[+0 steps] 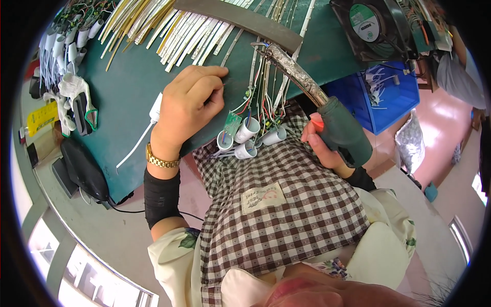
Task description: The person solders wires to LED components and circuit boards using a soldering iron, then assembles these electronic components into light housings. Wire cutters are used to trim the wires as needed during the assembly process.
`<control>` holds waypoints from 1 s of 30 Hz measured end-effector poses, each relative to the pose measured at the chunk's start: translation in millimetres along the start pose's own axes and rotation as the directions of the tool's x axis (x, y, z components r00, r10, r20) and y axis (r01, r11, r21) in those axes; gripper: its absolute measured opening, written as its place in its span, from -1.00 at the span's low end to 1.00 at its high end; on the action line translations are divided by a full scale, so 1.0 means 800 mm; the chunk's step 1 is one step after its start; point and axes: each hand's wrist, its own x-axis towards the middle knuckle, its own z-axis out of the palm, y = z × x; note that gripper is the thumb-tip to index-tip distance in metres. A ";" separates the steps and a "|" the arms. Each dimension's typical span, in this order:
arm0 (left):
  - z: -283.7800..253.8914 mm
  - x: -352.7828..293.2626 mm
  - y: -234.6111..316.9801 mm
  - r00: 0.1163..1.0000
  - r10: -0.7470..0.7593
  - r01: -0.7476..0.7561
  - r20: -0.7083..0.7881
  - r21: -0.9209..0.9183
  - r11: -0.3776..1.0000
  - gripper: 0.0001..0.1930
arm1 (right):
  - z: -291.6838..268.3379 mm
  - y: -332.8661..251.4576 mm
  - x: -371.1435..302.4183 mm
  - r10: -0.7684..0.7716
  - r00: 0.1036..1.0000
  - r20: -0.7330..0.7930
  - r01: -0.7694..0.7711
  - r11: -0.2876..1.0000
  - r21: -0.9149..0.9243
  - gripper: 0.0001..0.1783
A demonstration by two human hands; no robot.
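My left hand (190,100) is over the green tabletop, most fingers curled, its index fingertip at the end of a thin LED strip (234,47). Its thumb is hidden. My right hand (323,148) is closed round a gun-shaped tool (345,133) with a dark green body and a red part by my fingers; the body hides much of the grip. The tool's grimy metal barrel (296,71) points up and left over several LED strips. Wires join those strips to a small green circuit board (233,123) and white plastic cups (247,129) at the table's near edge, against my checked apron.
A dark flat bar (240,20) lies across many pale strips (192,41). A white wired piece (156,108) rests left of my left hand. Wired white cups (59,48) and gloves (74,87) are farther left. At the right are a fan (365,23) and a blue bin (396,102).
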 end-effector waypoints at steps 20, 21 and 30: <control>-0.016 0.012 -0.001 0.961 0.200 -0.245 0.189 0.253 0.936 -0.80 | 0.000 0.000 -0.003 -0.013 1.000 -0.021 0.013 1.000 -0.009 -0.51; -0.015 0.013 -0.002 0.962 0.182 -0.230 0.202 0.246 0.942 -0.81 | -0.001 0.000 -0.004 -0.010 1.000 -0.023 0.010 1.000 -0.009 -0.51; -0.006 -0.004 0.004 0.995 -0.092 0.092 0.028 0.021 0.996 -0.84 | 0.015 0.019 -0.023 0.076 0.993 -0.091 -0.038 0.932 0.361 -0.50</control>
